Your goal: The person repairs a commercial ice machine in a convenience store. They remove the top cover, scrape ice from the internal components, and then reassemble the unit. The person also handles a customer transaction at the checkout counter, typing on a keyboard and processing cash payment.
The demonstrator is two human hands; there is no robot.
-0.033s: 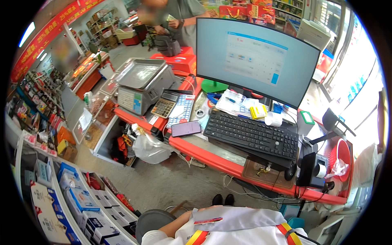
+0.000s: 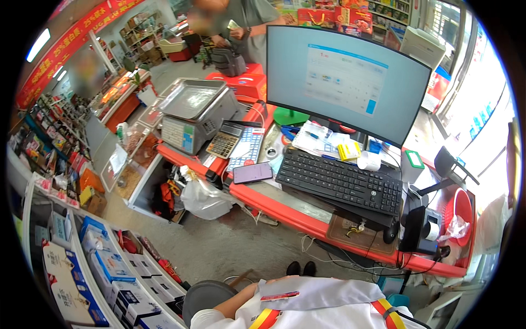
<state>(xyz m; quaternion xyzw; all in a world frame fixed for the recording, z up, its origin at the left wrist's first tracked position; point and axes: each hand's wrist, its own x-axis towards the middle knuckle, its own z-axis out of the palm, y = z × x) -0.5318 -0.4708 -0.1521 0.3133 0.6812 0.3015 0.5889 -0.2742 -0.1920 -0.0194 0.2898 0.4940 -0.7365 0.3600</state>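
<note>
Neither of my hands shows. Only a bare forearm (image 2: 241,299) lies across my lap at the lower edge, and its hand is hidden under my white garment (image 2: 323,304). A thin red strip (image 2: 280,296) rests on that garment. My black shoes (image 2: 301,268) sit on the floor below a red counter (image 2: 285,211). On the counter stand a black keyboard (image 2: 342,181), a curved monitor (image 2: 350,82), a dark phone (image 2: 253,172), a calculator (image 2: 226,143) and a metal weighing scale (image 2: 194,112).
A person (image 2: 241,27) stands behind the counter handling something small. A black receipt printer (image 2: 422,230) and a red basket (image 2: 463,211) sit at the right. A white plastic bag (image 2: 203,200) hangs under the counter. Shelves of boxed goods (image 2: 109,274) line the left.
</note>
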